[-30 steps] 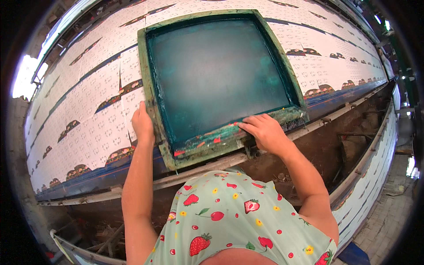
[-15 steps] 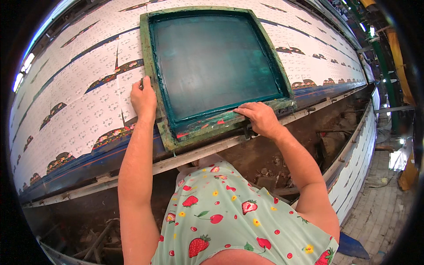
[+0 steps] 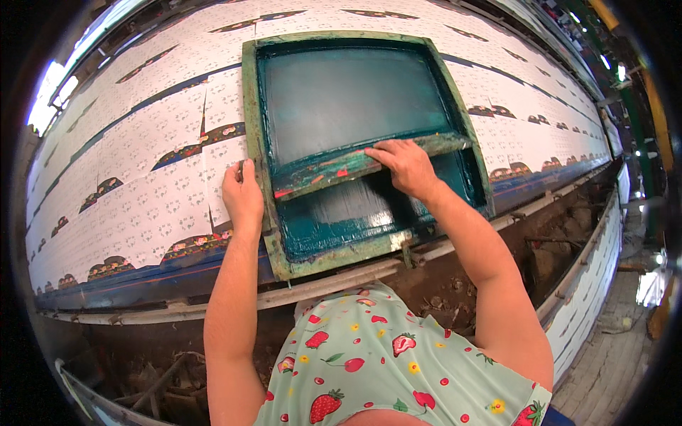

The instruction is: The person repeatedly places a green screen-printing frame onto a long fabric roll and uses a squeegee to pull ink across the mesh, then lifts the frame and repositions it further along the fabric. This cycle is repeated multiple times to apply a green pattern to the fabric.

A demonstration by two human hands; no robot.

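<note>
A screen printing frame [image 3: 251, 99] with green-stained wooden rails lies flat on white printed fabric [image 3: 135, 184]. Its inner edges are coated in dark teal, and a grey-green mesh [image 3: 341, 92] spans it. Across the mesh, a little below the middle, stands a long paint-smeared squeegee [image 3: 327, 174]. My right hand [image 3: 408, 169] is closed over the squeegee's top edge, right of its centre. At the frame's left rail my left hand [image 3: 243, 197] is closed, fingertips pressed on the outer side; a small dark bit shows between them.
A pale table rail [image 3: 341, 285] runs along the near edge, with a small metal bracket [image 3: 407, 253] at the frame. Below it lies a brown, littered gap [image 3: 440, 295]. Another table edge [image 3: 593, 277] with patterned fabric stands at the right.
My right hand has pushed the squeegee away from the frame's near rail, baring wet, shiny mesh behind it. My left hand stays at the left rail. The whole view has shifted slightly.
</note>
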